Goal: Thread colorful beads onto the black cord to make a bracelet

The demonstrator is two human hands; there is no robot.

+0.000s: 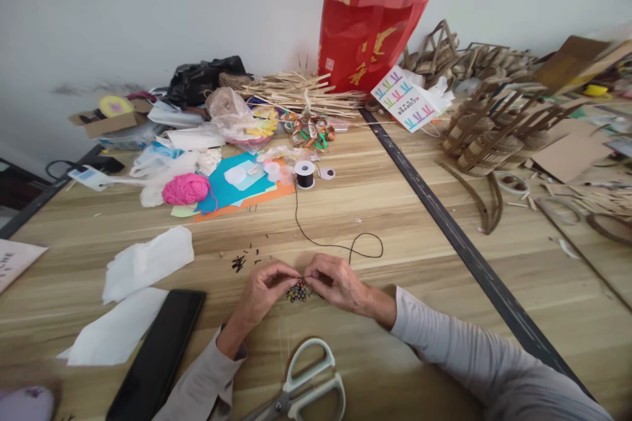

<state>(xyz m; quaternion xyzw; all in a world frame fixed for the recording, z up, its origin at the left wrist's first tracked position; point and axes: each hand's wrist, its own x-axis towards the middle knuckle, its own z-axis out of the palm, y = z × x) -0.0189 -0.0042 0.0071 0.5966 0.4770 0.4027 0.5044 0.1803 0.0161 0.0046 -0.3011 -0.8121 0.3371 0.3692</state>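
My left hand [261, 289] and my right hand [338, 281] meet fingertip to fingertip low over the wooden table [375, 210]. Both pinch a thin black cord [330, 245] just above a small pile of coloured beads [297, 292]. The cord loops right of my hands and runs back to a black spool [305, 175]. Whether a bead sits between the fingertips is too small to tell. Several dark cord scraps [239, 263] lie left of my left hand.
Scissors [306, 388] lie near the front edge, a black phone [160, 350] and white paper sheets [143, 263] to the left. Pink yarn [185, 189], coloured paper, bags, a red bag [365, 26] and cardboard models [486, 125] crowd the far side.
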